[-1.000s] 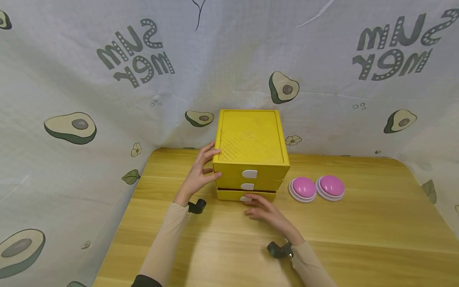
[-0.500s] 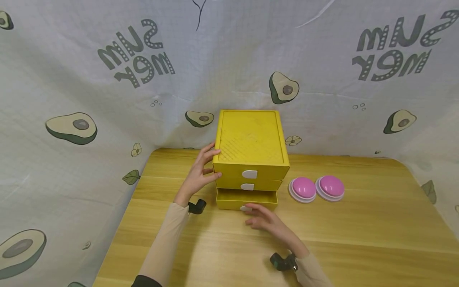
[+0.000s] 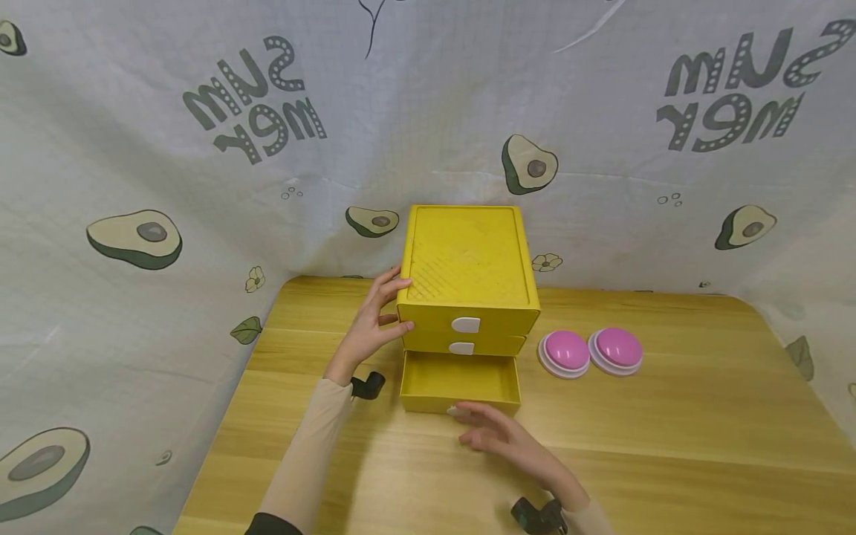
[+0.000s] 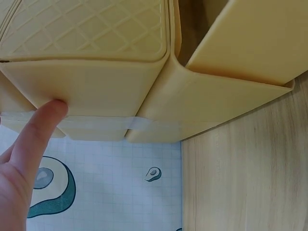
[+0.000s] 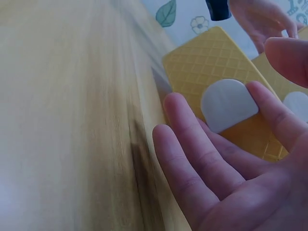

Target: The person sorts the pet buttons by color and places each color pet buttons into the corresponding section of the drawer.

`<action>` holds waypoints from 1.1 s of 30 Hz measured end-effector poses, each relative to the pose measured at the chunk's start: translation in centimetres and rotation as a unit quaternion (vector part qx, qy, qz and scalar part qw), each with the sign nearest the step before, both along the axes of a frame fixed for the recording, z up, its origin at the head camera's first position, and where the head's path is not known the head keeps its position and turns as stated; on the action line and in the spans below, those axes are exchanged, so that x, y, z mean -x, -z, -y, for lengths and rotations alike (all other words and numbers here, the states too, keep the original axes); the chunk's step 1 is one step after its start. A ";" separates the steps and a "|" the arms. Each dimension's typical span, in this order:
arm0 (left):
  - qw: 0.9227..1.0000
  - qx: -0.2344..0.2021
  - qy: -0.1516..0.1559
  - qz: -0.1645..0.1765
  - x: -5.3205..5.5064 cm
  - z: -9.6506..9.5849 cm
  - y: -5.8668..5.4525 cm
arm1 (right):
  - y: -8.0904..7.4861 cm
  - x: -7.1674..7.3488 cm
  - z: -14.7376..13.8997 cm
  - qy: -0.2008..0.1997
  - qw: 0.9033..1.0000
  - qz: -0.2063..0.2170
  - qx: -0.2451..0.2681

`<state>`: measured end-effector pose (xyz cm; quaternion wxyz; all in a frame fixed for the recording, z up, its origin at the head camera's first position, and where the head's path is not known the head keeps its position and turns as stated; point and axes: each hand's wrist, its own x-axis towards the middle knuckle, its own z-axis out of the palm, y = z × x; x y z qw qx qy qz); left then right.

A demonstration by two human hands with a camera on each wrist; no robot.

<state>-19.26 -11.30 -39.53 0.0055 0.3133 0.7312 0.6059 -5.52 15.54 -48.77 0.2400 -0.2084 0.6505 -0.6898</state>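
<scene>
A yellow three-drawer cabinet [image 3: 468,256] stands at the back of the table. Its bottom drawer [image 3: 461,375] is pulled out, and nothing shows inside. My left hand [image 3: 364,331] rests on the cabinet's left side near the front corner, one fingertip [image 4: 57,108] pressing the wall in the left wrist view. At the bottom drawer's white handle [image 5: 228,103], my right hand [image 3: 515,442] holds the tab with the index finger at one edge and another finger partly hidden behind it. The remaining fingers and the thumb stay off the handle.
Two pink push buttons with white bases, one nearer [image 3: 567,351] and one farther right [image 3: 618,348], sit to the right of the cabinet. A white avocado-print cloth [image 3: 428,96] hangs behind the wooden table [image 3: 669,431]. The upper two drawers are closed.
The bottom drawer has slid out toward me from nearly closed, with my right hand moving back along with its handle. My left hand and the cabinet body have stayed in place.
</scene>
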 end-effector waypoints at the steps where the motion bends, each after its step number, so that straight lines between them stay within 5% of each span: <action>1: 1.000 -0.001 0.000 0.000 0.0 0.0 0.0 | 0.0 -0.2 0.0 -0.002 1.000 0.000 -0.002; 33: 1.000 -0.009 -0.001 0.009 -0.1 -0.1 -0.1 | -1.2 -4.8 -0.2 -0.058 0.998 0.034 0.000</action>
